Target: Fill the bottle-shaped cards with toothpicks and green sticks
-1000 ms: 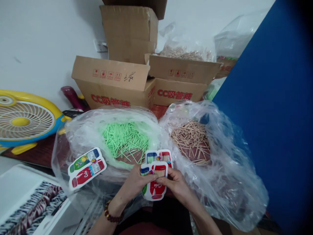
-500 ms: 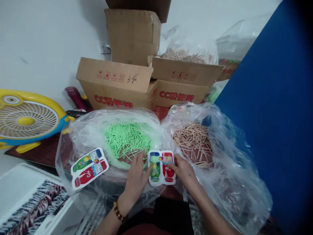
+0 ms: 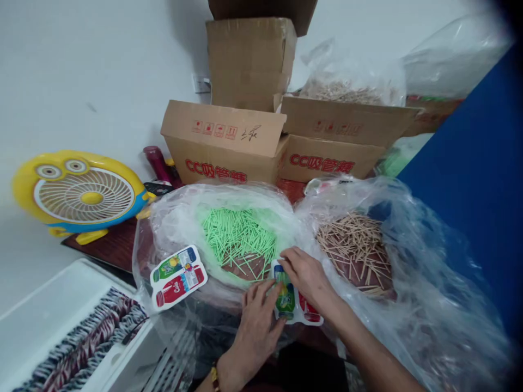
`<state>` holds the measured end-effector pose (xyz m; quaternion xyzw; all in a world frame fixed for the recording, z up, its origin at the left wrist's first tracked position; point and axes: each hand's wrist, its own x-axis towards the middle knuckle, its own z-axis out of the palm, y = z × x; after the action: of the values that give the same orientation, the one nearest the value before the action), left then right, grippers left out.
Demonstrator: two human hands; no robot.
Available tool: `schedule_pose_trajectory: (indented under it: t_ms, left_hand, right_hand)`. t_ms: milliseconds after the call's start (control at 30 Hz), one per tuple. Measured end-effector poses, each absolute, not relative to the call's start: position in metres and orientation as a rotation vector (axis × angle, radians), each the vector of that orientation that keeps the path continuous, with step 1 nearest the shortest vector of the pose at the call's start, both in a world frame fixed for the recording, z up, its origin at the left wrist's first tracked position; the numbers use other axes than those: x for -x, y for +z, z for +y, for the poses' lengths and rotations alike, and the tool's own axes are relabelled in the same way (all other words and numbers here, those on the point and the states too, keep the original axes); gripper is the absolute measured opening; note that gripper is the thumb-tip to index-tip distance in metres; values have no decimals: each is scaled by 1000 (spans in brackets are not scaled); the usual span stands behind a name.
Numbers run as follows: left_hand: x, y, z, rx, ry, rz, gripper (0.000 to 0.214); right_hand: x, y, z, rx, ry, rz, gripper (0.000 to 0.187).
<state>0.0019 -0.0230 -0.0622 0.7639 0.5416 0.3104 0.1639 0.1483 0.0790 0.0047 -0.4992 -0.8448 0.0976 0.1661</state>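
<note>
A white blister card printed with a green and a red bottle (image 3: 291,305) lies in front of me between two open plastic bags. My left hand (image 3: 256,321) rests flat beside its left edge, fingers spread and touching it. My right hand (image 3: 304,275) lies on top of the card's upper part, fingers bent down onto it. Green sticks (image 3: 239,237) fill the left bag, and tan sticks (image 3: 355,245) fill the right bag. A second bottle card (image 3: 178,276) lies on the left bag's plastic.
Cardboard boxes (image 3: 223,144) stand stacked at the back against the white wall. A yellow and blue table fan (image 3: 81,193) sits at the left. A white tray with a striped cloth (image 3: 77,332) is at the lower left. A blue panel (image 3: 478,179) closes the right side.
Both hands held a bottle card up over another one; they have since laid it flat between the bags. My view has swung left, so everything sits further right.
</note>
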Motion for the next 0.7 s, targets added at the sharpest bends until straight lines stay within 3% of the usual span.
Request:
schedule_pose_trajectory:
  t_ms: [133, 300, 533, 700]
  left_hand:
    - [37, -63, -23, -2183, 963, 1700, 51]
    - [147, -59, -3, -2111, 1038, 2134, 30]
    - [241, -65, 19, -1939, 402, 2586, 37]
    - [247, -76, 25, -1895, 368, 2560, 41]
  right_hand:
    - [-109, 2, 131, 1254, 33, -2876, 20]
    - [-98, -17, 173, 1319, 21, -2902, 26]
    - [-107, -37, 189, 1211, 252, -2790, 32]
    - [-114, -52, 198, 1135, 434, -2554, 27]
